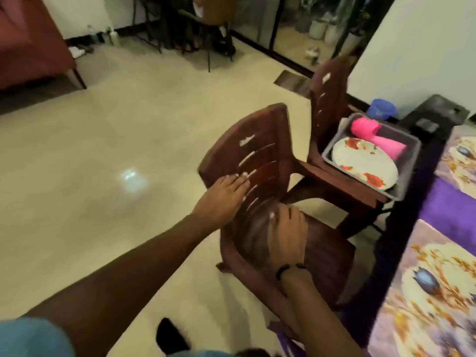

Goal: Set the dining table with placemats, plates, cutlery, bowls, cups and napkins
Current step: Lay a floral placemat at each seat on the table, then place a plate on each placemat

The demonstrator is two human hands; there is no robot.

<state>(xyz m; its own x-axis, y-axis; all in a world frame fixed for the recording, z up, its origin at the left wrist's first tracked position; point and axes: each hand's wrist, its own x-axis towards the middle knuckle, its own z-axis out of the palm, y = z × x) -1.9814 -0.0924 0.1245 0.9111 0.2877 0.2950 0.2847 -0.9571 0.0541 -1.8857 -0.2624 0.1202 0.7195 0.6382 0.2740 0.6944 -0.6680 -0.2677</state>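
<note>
Brown chair [262, 161] fills the middle. Left hand [222, 199] lies on its slatted back, fingers straight; right hand [287, 237] is blurred, grip unclear. Beyond the fingers, a grey tray [409, 173] on a second chair holds a floral plate [363, 163] and pink cups [365, 127]. Placemats [425, 292] are cut off right.

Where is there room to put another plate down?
The purple table strip between the two flowery placemats is bare. The near chair's seat, right of the right hand, looks free too. The grey tray is crowded with the plate and pink cups.
</note>
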